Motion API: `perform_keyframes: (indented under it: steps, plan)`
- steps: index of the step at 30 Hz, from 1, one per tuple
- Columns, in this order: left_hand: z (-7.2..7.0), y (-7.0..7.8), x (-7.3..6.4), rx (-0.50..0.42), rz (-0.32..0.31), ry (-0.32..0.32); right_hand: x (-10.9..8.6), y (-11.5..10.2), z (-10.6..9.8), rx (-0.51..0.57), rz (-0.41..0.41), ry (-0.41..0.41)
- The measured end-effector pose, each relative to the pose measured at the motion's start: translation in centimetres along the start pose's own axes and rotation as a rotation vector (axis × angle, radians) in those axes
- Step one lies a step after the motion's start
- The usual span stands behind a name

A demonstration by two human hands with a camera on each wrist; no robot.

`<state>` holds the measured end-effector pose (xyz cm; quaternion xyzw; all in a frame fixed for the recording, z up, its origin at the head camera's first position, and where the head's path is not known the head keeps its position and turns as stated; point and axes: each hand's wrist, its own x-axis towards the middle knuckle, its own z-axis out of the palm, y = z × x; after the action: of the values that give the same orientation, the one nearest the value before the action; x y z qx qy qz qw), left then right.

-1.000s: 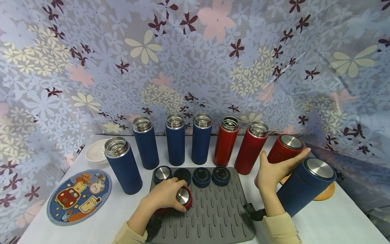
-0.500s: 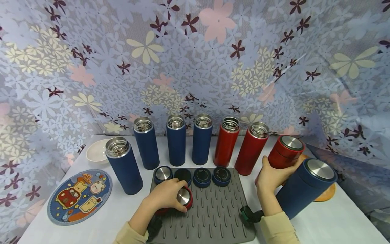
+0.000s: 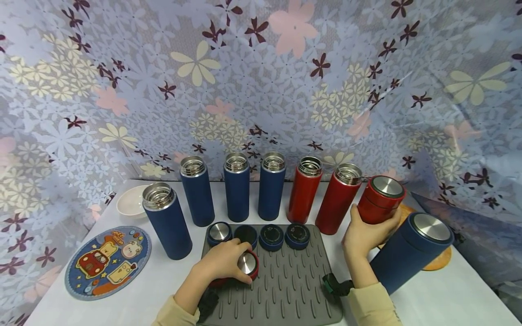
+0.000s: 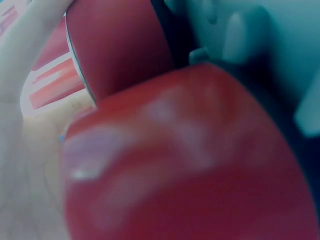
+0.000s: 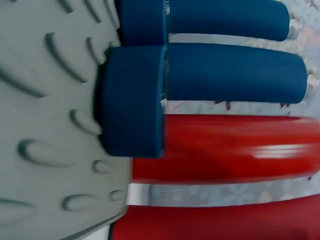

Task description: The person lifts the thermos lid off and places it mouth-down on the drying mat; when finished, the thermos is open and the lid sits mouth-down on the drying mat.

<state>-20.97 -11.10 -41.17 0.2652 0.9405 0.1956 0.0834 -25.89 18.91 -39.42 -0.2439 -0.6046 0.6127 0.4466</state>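
In the head view my left hand holds a red lid with a steel top on the grey ridged mat. A second red lid is mostly hidden beneath that hand; two red lids, the nearer one large, also fill the left wrist view. My right hand grips a lidded red thermos at the right, thumb on its near left side. Just right of this hand stands a lidded blue thermos. In the right wrist view the hand is out of sight.
Several open blue thermoses and two open red ones line the back. Blue lids sit along the mat's far edge. A white bowl and round cartoon mat lie left, an orange-brown round plate right.
My right hand has closed from spread fingers around the lidded red thermos, which has since shifted slightly up and left in view. The left hand stays on the red lid.
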Motion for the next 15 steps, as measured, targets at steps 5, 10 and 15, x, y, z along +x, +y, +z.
perform_keyframes:
  steps: [5,10,15]
  plan:
    - [0.0,-0.2,0.0,-0.019,0.007,-0.012,-1.2,-1.6,0.0,0.115,-0.157,-0.063]
    - [-0.3,-0.5,-0.1,-0.064,0.003,-0.032,-2.7,-3.2,0.0,0.246,-0.306,-0.181]
    - [-0.9,-0.3,-0.3,-0.078,0.011,-0.01,-4.2,-4.2,0.3,0.225,-0.385,-0.306]
